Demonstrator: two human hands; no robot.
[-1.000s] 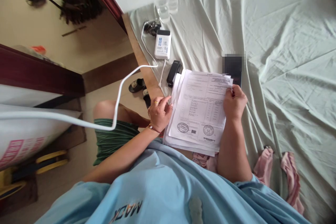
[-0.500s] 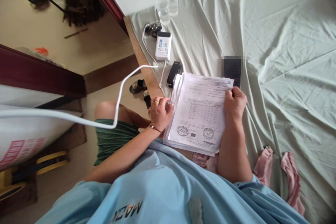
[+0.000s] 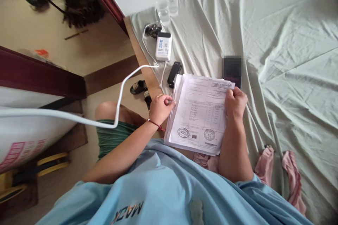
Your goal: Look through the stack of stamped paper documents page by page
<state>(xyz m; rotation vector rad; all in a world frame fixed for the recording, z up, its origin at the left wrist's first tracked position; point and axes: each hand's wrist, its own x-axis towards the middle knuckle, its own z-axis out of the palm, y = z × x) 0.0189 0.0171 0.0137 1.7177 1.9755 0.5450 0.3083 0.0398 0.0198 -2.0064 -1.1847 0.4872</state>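
Note:
A stack of printed papers (image 3: 199,112) lies in front of me, its top sheet bearing round and oval stamps. My right hand (image 3: 236,103) is closed on the stack's upper right edge, thumb on top. At the left edge, my left hand (image 3: 161,108) has thumb and forefinger pinched together; a small greyish thing shows between them, too small to name. Just above the papers' upper left corner is a black stapler-like object (image 3: 174,74). Beyond the right hand lies a dark phone-like device (image 3: 232,72), partly blurred out and close to the papers' top edge.
A white power bank (image 3: 163,46) with a white cable (image 3: 124,88) sits near the edge of the sheet-covered surface (image 3: 277,59). Behind it are dark keys (image 3: 153,30) and two clear cups (image 3: 163,12). Pink cloth (image 3: 264,165) lies at right; shoes (image 3: 138,87) are on the floor.
My left fingers have drawn together into a tighter pinch, and that hand has turned slightly. My right hand keeps its grip; the papers have hardly moved.

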